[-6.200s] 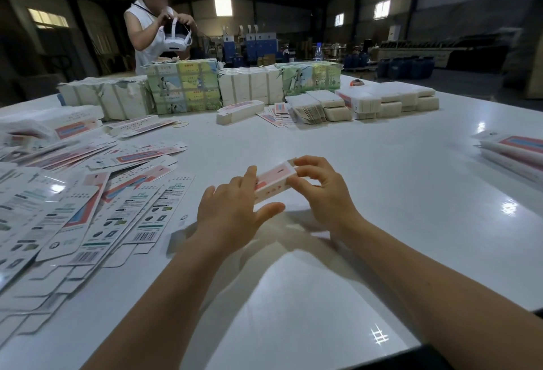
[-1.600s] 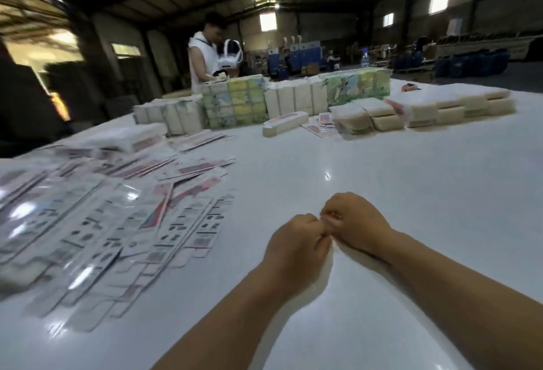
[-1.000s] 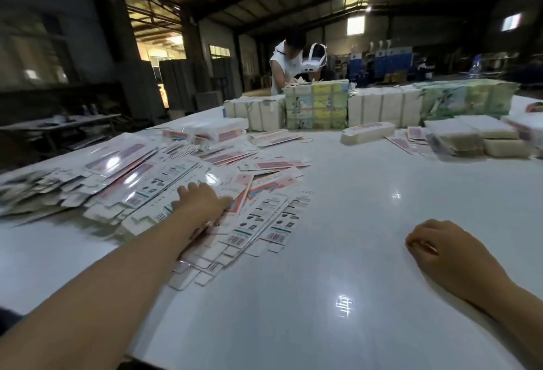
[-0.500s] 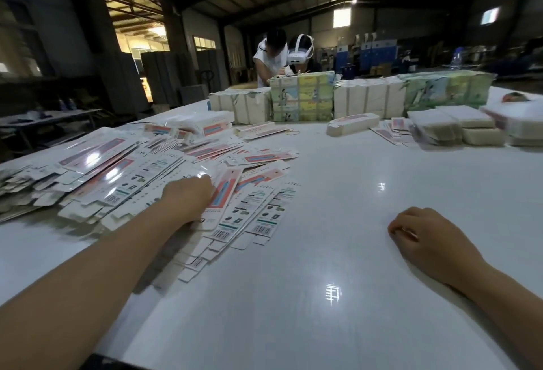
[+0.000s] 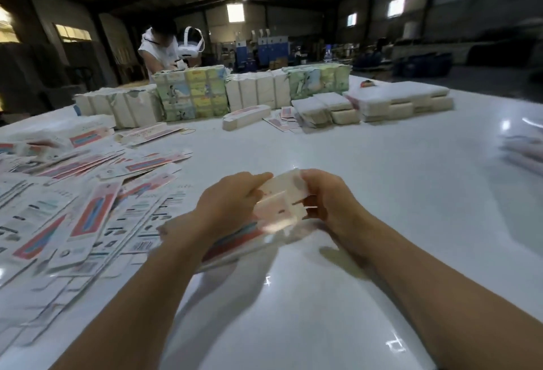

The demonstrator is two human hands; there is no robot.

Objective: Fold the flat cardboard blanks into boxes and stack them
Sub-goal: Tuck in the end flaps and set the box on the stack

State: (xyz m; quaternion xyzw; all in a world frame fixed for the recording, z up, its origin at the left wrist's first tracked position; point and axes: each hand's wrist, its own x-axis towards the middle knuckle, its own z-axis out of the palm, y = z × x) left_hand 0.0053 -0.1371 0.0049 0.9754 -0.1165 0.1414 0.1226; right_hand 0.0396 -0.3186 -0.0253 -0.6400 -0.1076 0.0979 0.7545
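One cardboard blank is held above the tabletop, pinched at its near-left part by the left hand and at the far end by the right hand; motion blur hides finger detail. Step judged: blank being opened into a sleeve. Edges should be squeezed inward along the creases, then end flaps tucked. The blank pile lies to the left.

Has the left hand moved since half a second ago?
Yes. The left hand has left the spread blanks and come rightward to the right hand, gripping a blank with it.
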